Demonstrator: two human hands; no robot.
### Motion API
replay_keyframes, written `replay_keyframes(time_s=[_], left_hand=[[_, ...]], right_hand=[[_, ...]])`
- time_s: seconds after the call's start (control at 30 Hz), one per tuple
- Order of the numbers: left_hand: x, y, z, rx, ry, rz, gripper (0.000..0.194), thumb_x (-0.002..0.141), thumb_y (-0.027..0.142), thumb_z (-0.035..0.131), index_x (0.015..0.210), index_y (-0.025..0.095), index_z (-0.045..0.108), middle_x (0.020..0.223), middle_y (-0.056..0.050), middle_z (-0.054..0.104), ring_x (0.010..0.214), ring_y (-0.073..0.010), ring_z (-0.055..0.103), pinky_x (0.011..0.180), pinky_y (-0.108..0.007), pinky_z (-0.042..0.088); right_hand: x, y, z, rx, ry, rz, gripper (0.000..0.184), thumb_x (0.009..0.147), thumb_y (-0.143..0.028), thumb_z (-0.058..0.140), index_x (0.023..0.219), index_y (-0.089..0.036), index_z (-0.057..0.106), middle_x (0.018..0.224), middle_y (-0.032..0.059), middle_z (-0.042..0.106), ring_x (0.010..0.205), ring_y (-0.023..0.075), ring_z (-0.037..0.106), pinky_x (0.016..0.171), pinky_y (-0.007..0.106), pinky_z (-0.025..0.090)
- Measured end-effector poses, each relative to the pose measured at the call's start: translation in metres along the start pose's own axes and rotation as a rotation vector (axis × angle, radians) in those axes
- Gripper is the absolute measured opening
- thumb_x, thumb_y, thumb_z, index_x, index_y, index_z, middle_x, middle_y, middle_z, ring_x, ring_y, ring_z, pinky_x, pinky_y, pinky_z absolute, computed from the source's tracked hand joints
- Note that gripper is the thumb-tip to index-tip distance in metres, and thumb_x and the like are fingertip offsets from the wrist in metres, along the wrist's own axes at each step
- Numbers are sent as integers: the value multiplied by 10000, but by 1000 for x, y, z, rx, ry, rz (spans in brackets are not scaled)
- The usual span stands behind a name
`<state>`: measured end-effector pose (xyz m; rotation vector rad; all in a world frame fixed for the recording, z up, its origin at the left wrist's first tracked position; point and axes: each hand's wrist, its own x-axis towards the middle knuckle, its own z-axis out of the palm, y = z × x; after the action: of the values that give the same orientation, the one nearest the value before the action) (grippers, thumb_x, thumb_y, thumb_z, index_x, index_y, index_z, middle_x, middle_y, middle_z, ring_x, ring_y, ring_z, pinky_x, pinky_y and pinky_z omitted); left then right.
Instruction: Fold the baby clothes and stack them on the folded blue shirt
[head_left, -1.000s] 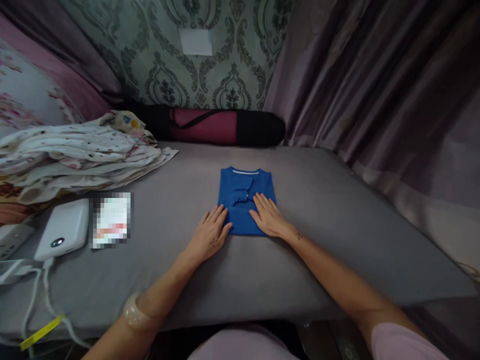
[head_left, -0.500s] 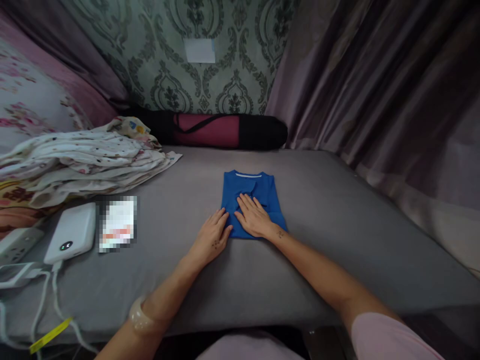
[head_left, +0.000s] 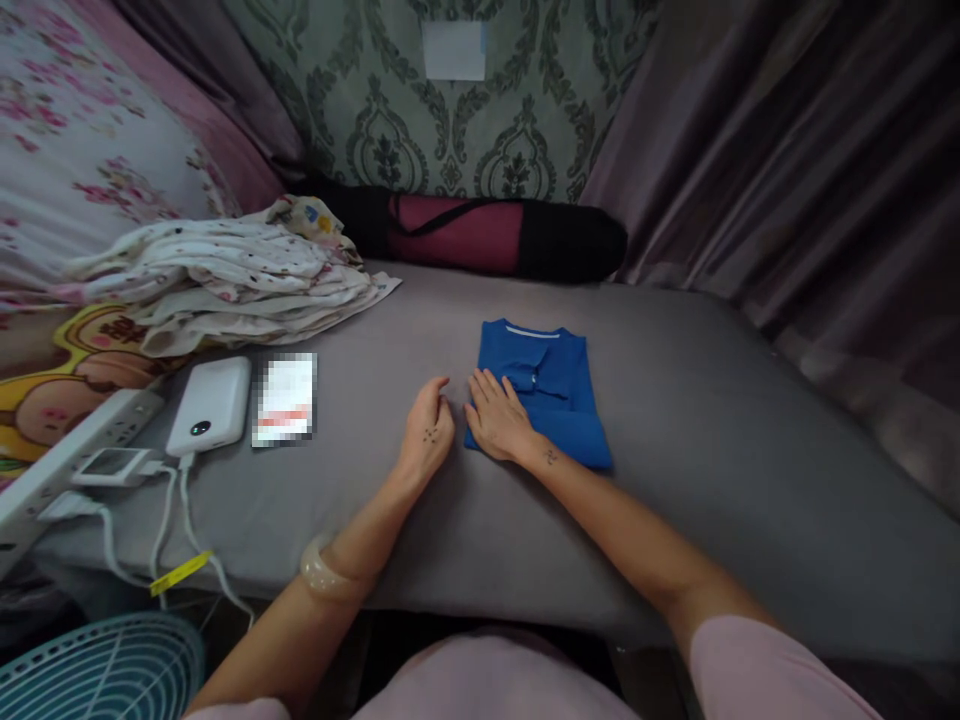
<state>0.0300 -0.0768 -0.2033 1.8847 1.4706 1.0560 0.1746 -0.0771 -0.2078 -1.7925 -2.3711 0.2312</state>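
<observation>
Blue shirt under flat right hand, curled left hand beside

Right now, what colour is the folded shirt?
The folded shirt is blue; the head view shows it best.

no legible text or numbers — too blurred

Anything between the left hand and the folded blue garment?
Only the right hand: it rests on the near-left part of the garment, on the side facing the left hand. Nothing else visible intervenes.
</observation>
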Motion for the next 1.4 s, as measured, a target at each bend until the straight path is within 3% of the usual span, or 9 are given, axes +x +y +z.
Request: replay_keyframes(time_s=[0.17, 0.37, 0.5, 0.6, 0.8, 1.0, 1.13, 1.3, 1.4], left_hand=[[-2, 1, 2, -11, -27, 12, 398, 901, 212, 320, 1226, 148, 539, 1249, -125, 606, 1171, -234, 556, 1034, -466, 421], [-6, 2, 6, 30, -81, 160, 402, 921, 215, 304, 1255, 177, 525, 1241, -112, 612, 1158, -216, 568, 1025, -445, 434], [-13, 7, 12, 202, -221, 387, 435, 974, 299, 288, 1341, 152, 470, 1408, -130, 494, 1338, -218, 414, 1117, -431, 332], [-19, 9, 19, 403, -368, 486, 501, 987, 401, 286, 1405, 160, 420, 1492, -120, 391, 1416, -241, 277, 1160, -463, 234], [-21, 6, 23, 544, -471, 480, 556, 983, 471, 257, 1440, 182, 387, 1517, -108, 346, 1423, -254, 256, 1153, -479, 228], [-20, 7, 20, 551, -479, 479, 575, 984, 487, 220, 1444, 182, 380, 1523, -106, 333, 1425, -256, 251, 1148, -489, 232], [-21, 7, 21, 559, -473, 466, 590, 990, 475, 191, 1454, 151, 356, 1531, -111, 313, 1428, -248, 244, 1157, -470, 220], [-22, 9, 20, 574, -484, 464, 642, 971, 534, 222, 1449, 128, 355, 1526, -143, 311, 1427, -269, 243, 1155, -492, 209], [-21, 10, 15, 558, -493, 488, 730, 922, 628, 296, 1457, 132, 332, 1525, -163, 307, 1424, -287, 247, 1146, -517, 216]], right_hand=[[-1, 1, 6, 6, 41, 7, 603, 970, -383, 225, 1470, -58, 316, 1556, 123, 245, 1451, 233, 139, 1180, 434, 75], [-10, 8, -13, 95, 52, -31, 581, 976, -335, 189, 1486, -71, 274, 1569, 95, 216, 1455, 185, 117, 1185, 403, 86], [-34, 33, -28, 12, 166, 1, 584, 962, -309, 231, 1494, -69, 253, 1575, 101, 181, 1460, 198, 87, 1187, 421, 47], [-48, 55, -25, -56, 136, 4, 586, 959, -317, 250, 1489, -69, 270, 1567, 119, 199, 1458, 213, 99, 1184, 440, 65], [-49, 64, -9, -35, 90, 9, 590, 961, -341, 247, 1492, -85, 271, 1560, 108, 230, 1453, 205, 136, 1185, 429, 96], [-57, 81, -28, 180, 146, 28, 578, 976, -345, 160, 1512, -135, 222, 1572, 75, 204, 1452, 150, 122, 1183, 413, 123], [-72, 105, -36, 146, 216, 116, 590, 976, -362, 161, 1526, -148, 164, 1585, 71, 148, 1459, 173, 69, 1185, 451, 86], [-79, 113, -25, 82, 101, 134, 592, 977, -374, 175, 1507, -117, 238, 1570, 100, 207, 1453, 201, 134, 1183, 440, 124], [-77, 114, -20, 86, 104, 142, 608, 979, -411, 192, 1501, -105, 249, 1568, 114, 213, 1452, 212, 137, 1181, 442, 129]])
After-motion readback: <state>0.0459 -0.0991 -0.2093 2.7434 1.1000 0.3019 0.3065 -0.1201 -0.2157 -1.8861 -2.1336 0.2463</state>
